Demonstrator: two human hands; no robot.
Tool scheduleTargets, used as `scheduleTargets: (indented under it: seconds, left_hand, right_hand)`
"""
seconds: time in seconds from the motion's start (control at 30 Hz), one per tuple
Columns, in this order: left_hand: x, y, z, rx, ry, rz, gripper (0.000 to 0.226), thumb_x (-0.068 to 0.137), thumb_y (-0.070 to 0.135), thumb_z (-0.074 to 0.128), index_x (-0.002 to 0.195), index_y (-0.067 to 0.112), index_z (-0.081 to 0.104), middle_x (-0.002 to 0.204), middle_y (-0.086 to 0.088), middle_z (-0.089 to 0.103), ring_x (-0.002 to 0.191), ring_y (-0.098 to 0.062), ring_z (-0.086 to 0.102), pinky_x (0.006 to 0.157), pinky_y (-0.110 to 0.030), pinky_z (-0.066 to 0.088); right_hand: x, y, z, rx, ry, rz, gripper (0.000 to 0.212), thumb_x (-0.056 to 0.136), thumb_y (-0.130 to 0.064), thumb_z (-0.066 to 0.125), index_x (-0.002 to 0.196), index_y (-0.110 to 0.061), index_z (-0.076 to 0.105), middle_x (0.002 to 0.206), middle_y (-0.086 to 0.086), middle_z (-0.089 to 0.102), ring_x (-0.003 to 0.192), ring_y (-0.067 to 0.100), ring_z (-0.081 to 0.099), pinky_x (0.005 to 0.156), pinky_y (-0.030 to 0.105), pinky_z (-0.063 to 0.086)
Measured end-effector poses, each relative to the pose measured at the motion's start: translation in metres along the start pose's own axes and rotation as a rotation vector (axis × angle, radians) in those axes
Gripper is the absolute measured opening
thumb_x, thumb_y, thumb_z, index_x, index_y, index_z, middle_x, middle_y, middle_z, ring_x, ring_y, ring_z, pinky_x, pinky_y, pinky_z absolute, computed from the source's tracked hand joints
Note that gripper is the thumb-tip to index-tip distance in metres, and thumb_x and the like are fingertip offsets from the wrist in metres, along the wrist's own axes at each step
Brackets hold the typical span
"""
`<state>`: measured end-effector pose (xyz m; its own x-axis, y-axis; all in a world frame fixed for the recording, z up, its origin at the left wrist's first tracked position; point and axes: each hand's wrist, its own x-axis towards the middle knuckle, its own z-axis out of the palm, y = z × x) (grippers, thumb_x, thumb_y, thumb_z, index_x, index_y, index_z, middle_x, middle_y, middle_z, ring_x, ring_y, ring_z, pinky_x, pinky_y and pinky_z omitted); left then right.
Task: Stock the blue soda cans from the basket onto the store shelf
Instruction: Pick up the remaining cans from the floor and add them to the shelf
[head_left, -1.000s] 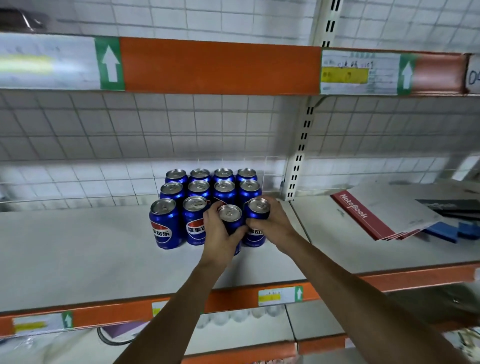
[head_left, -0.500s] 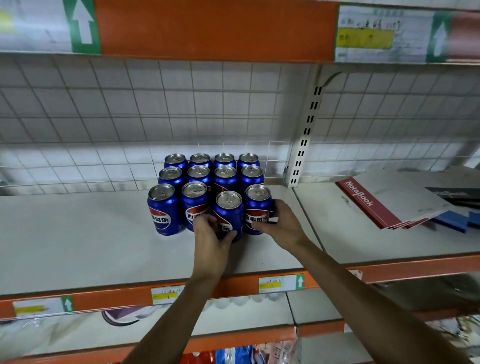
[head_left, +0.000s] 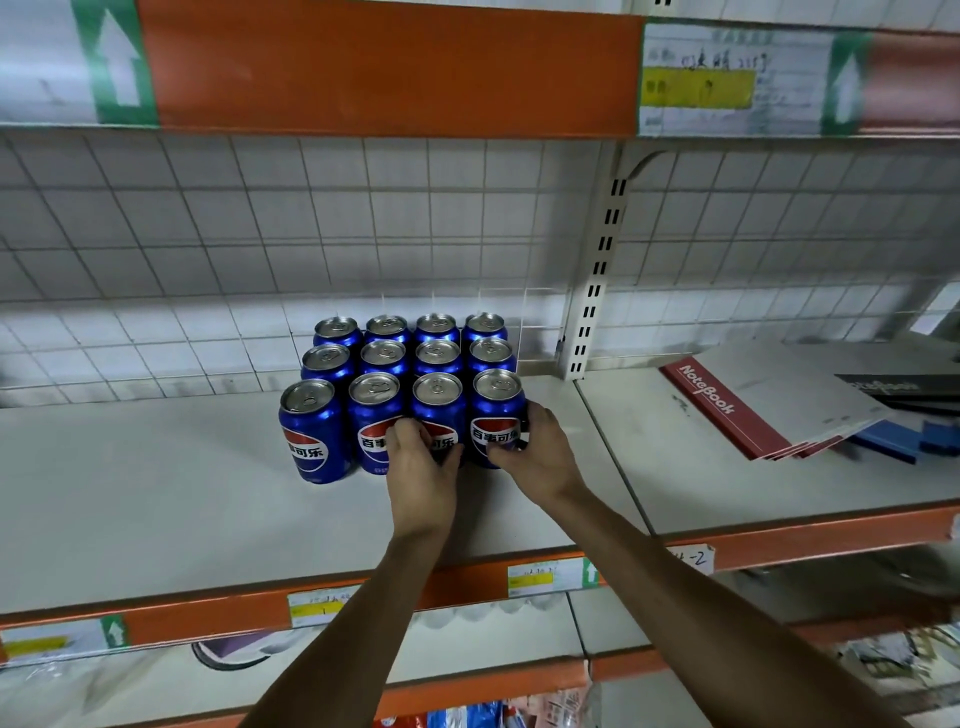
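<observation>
Several blue soda cans stand upright in three rows of four on the white store shelf. My left hand wraps the lower front of the third can in the front row. My right hand grips the rightmost front can from its right side. Both cans rest on the shelf, level with their row. The basket is out of view.
A stack of notebooks with a red spine lies on the shelf to the right, past the perforated upright. An orange shelf beam runs overhead. The orange front rail carries price tags, and lower shelves hold goods.
The two front right cans went from being held at their tops to standing in line with the front row. My hands slid down to the cans' lower sides. The view tilted upward.
</observation>
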<state>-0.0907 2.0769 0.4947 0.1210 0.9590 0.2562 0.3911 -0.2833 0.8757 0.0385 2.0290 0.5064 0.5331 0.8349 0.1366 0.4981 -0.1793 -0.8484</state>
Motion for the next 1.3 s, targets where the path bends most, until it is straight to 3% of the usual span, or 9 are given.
scheduleTargets:
  seconds: [0.17, 0.33, 0.53, 0.73, 0.87, 0.93, 1.03, 1.1, 1.3]
  left_hand:
    - [-0.006, -0.002, 0.0, 0.031, -0.039, 0.028, 0.041, 0.081, 0.012, 0.07, 0.114, 0.008, 0.045, 0.124, -0.011, 0.05, 0.111, -0.025, 0.055, 0.09, -0.039, 0.054]
    - [-0.014, -0.006, -0.015, 0.07, -0.15, 0.101, 0.032, 0.088, 0.016, 0.061, 0.116, 0.011, 0.047, 0.124, -0.006, 0.048, 0.101, -0.012, 0.051, 0.079, -0.011, 0.043]
    - [-0.021, -0.029, -0.051, 0.265, -0.299, 0.254, 0.035, 0.093, 0.023, 0.052, 0.127, 0.018, 0.05, 0.135, -0.001, 0.049, 0.12, -0.017, 0.047, 0.098, -0.027, 0.041]
    - [-0.025, -0.062, -0.103, 0.529, -0.298, 0.313, 0.07, 0.087, 0.052, 0.027, 0.137, 0.008, 0.046, 0.143, -0.011, 0.047, 0.129, -0.029, 0.046, 0.105, -0.036, 0.036]
    - [-0.046, -0.078, -0.136, 0.622, -0.304, 0.347, 0.081, 0.09, 0.064, 0.005, 0.146, 0.012, 0.03, 0.155, -0.008, 0.024, 0.143, -0.029, 0.023, 0.115, -0.043, 0.022]
    - [-0.068, -0.083, -0.142, 0.612, -0.306, 0.397, 0.071, 0.094, 0.058, 0.011, 0.149, 0.014, 0.021, 0.157, -0.003, 0.012, 0.146, -0.025, 0.012, 0.117, -0.044, 0.015]
    - [-0.11, -0.085, -0.142, 0.594, -0.356, 0.472, 0.065, 0.097, 0.046, 0.029, 0.151, 0.015, 0.012, 0.16, -0.004, 0.007, 0.148, -0.022, 0.003, 0.12, -0.042, 0.01]
    - [-0.138, -0.088, -0.135, 0.61, -0.442, 0.527, 0.066, 0.097, 0.045, 0.028, 0.151, 0.013, 0.011, 0.16, -0.007, 0.008, 0.148, -0.024, 0.003, 0.118, -0.042, 0.01]
    - [-0.209, -0.115, -0.084, 0.627, -0.817, 0.626, 0.068, 0.094, 0.049, 0.02, 0.149, 0.009, 0.016, 0.158, -0.013, 0.012, 0.144, -0.031, 0.016, 0.111, -0.043, 0.018]
  right_hand:
    - [-0.001, 0.001, 0.0, -0.017, 0.008, -0.003, 0.068, 0.069, -0.021, 0.078, 0.13, -0.018, 0.048, 0.125, 0.007, 0.055, 0.114, 0.021, 0.055, 0.097, 0.037, 0.049]
    - [-0.01, 0.007, -0.003, -0.186, -0.026, -0.029, 0.07, 0.075, -0.029, 0.075, 0.134, -0.016, 0.041, 0.131, 0.009, 0.052, 0.123, 0.024, 0.048, 0.097, 0.035, 0.043]
    - [-0.042, 0.01, 0.008, -0.469, -0.065, -0.023, 0.079, 0.084, -0.044, 0.063, 0.145, -0.011, 0.024, 0.145, 0.01, 0.038, 0.132, 0.027, 0.037, 0.101, 0.035, 0.041]
    - [-0.067, -0.01, 0.031, -0.67, -0.18, 0.009, 0.092, 0.088, -0.061, 0.043, 0.15, -0.004, 0.006, 0.158, 0.017, 0.015, 0.144, 0.031, 0.021, 0.114, 0.039, 0.028]
    - [-0.092, -0.026, 0.042, -0.697, -0.305, -0.137, 0.092, 0.085, -0.071, 0.021, 0.152, -0.009, 0.006, 0.161, 0.012, 0.005, 0.148, 0.027, 0.008, 0.118, 0.035, 0.011]
    - [-0.111, -0.028, 0.045, -0.732, -0.282, -0.261, 0.096, 0.08, -0.073, 0.003, 0.151, -0.009, 0.012, 0.16, 0.012, 0.01, 0.148, 0.027, 0.01, 0.117, 0.035, 0.008]
    - [-0.155, -0.016, 0.049, -0.763, -0.232, -0.388, 0.08, 0.092, -0.063, 0.015, 0.146, -0.006, 0.03, 0.154, 0.015, 0.03, 0.143, 0.029, 0.027, 0.118, 0.039, 0.02]
    - [-0.19, 0.001, 0.049, -0.737, -0.235, -0.386, 0.074, 0.094, -0.058, 0.022, 0.145, -0.005, 0.032, 0.153, 0.016, 0.032, 0.142, 0.03, 0.029, 0.114, 0.043, 0.022]
    - [-0.303, 0.088, 0.025, -0.78, -0.176, 0.005, 0.068, 0.092, -0.055, 0.03, 0.141, -0.008, 0.038, 0.149, 0.015, 0.038, 0.138, 0.029, 0.032, 0.107, 0.044, 0.027]
